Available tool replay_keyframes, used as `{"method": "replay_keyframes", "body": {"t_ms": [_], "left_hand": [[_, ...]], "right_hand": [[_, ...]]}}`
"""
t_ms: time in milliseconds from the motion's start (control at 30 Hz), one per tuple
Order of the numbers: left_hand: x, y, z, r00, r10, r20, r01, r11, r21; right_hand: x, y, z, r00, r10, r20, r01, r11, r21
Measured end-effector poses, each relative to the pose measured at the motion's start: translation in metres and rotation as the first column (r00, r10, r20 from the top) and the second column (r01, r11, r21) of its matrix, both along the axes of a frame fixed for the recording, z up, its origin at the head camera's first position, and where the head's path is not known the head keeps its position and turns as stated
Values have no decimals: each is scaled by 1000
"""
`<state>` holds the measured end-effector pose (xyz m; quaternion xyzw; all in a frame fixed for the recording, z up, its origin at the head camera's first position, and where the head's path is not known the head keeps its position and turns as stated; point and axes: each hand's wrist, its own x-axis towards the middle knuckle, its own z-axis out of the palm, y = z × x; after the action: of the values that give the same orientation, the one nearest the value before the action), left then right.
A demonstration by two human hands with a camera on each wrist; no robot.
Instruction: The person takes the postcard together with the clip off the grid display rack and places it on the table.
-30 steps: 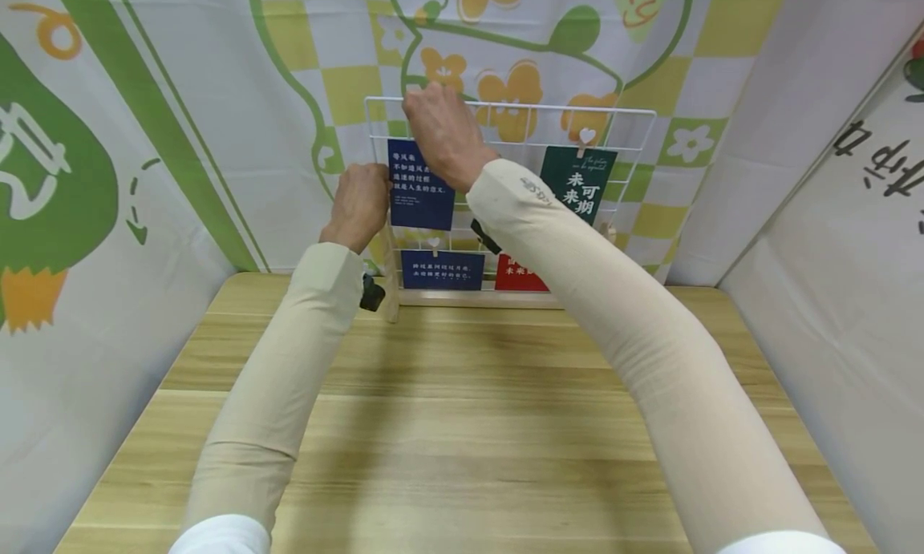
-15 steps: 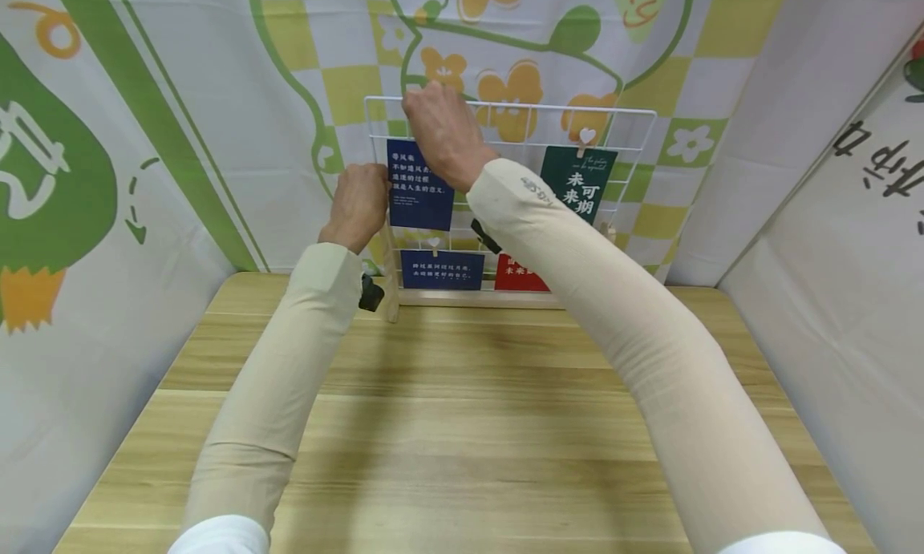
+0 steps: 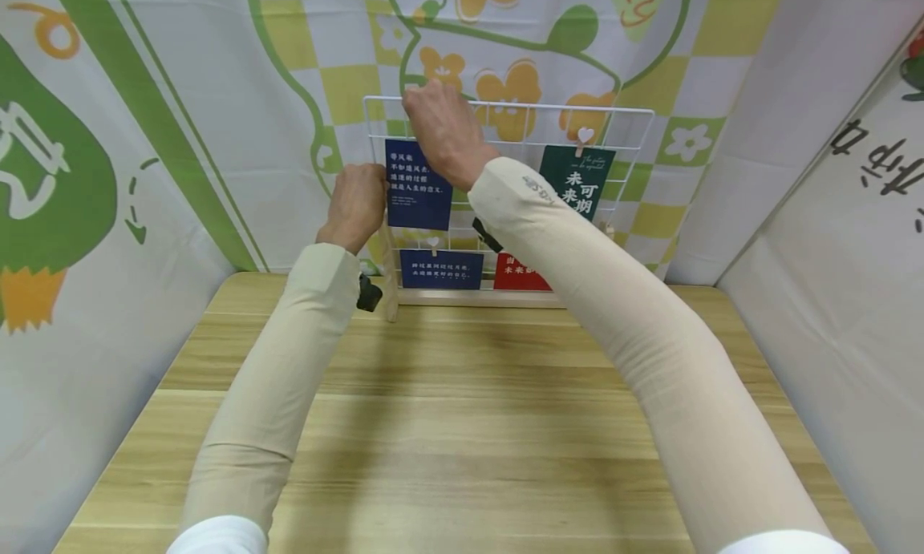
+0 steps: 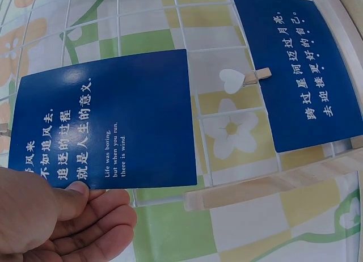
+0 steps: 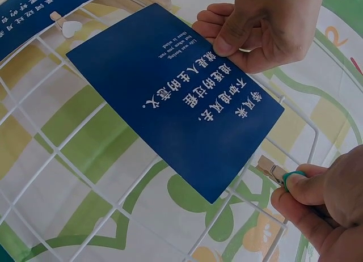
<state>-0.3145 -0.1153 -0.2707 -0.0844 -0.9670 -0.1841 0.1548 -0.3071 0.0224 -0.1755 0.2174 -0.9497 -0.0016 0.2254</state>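
Observation:
My left hand pinches a navy blue card with white lettering by its left edge, thumb on the front. The card lies against a white wire grid rack, in its upper left part. At the card's top edge, my right hand pinches a small wooden clothespin with a teal decoration between thumb and index finger. The clothespin's tip is close to the card's edge, with a small gap showing in the right wrist view. My right hand hides this clothespin in the head view.
A dark green card hangs at the upper right by a heart clothespin. Below hang another navy card and a red card, partly behind my right sleeve. The rack's wooden base stands at the back of the wooden table.

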Motion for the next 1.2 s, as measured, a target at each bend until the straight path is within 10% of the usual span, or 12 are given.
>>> {"method": "replay_keyframes", "body": {"t_ms": [1200], "left_hand": [[6,-7,1,1000,1,-1,-1,1000,16]], "right_hand": [[3,1,0,999,29,-20,-29,1000,-8]]}}
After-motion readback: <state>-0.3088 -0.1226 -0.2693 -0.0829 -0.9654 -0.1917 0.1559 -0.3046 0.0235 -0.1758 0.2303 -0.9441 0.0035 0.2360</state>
